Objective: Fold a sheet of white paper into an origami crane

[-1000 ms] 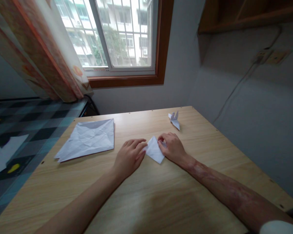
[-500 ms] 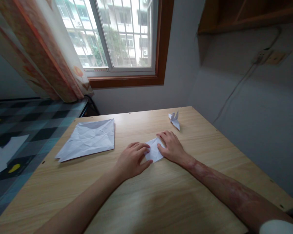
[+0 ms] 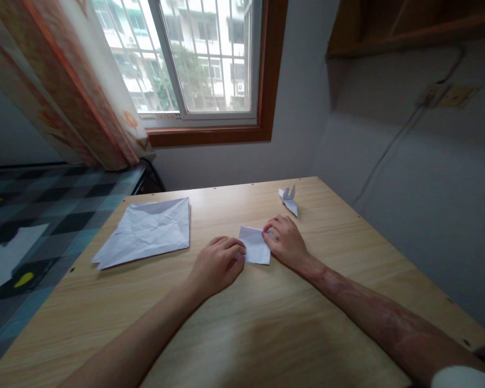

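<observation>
A small folded piece of white paper lies flat on the wooden table, between my two hands. My left hand rests on the table with its fingers curled and their tips pinching the paper's left edge. My right hand grips the paper's right edge with bent fingers. Both forearms stretch across the table toward the paper.
A large creased white sheet lies to the left on the table. A small folded paper figure stands at the far right of the table. Behind are a window, a curtain and a grey wall; a checked bedcover lies to the left.
The small paper has been turned and refolded: it lay as a diamond with a point toward me, now it lies as a squarer shape. Both hands shifted slightly around it.
</observation>
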Available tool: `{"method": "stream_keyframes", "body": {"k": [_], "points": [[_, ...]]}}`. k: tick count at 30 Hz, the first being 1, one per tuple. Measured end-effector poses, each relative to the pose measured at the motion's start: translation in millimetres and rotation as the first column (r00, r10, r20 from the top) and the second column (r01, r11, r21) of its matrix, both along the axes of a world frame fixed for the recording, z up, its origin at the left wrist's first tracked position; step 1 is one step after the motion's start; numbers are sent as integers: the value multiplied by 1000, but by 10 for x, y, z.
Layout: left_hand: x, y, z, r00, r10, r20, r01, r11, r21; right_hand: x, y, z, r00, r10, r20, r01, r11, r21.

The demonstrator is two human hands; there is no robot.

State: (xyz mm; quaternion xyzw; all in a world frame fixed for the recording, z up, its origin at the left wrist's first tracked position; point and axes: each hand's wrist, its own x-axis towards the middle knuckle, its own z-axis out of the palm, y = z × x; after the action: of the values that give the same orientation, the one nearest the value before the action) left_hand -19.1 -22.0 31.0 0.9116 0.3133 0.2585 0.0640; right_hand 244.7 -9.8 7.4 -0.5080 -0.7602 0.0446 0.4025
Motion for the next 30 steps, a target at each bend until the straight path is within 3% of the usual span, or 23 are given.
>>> {"method": "stream_keyframes", "body": {"k": [5,8,13,18,22,27,30], "points": [[-21,36,-30,999,49,-11,-49,999,5,-8,-34,41,993,25,-115,-23,1000,18],[-33,47,-24,998,62,-22,-62,998,-2,3,-64,86,979,130,-155,-132,991,-5],[-23,49,-21,998,68,-12,-68,998,-11,39,-99,151,912,368,-178,-387,918,-86],[-4,18,5,996,87,28,-85,996,-41,55,-112,151,853,505,-131,-520,842,-140],[-7,-34,74,995,85,52,-80,993,-86,39,-133,143,844,519,-134,-535,831,-154],[-3,-54,123,998,58,41,-53,993,-108,-14,-148,149,888,435,-148,-456,875,-163],[3,-38,124,998,59,36,-54,992,-116,-37,-148,176,892,446,-70,-452,879,-150]]}}
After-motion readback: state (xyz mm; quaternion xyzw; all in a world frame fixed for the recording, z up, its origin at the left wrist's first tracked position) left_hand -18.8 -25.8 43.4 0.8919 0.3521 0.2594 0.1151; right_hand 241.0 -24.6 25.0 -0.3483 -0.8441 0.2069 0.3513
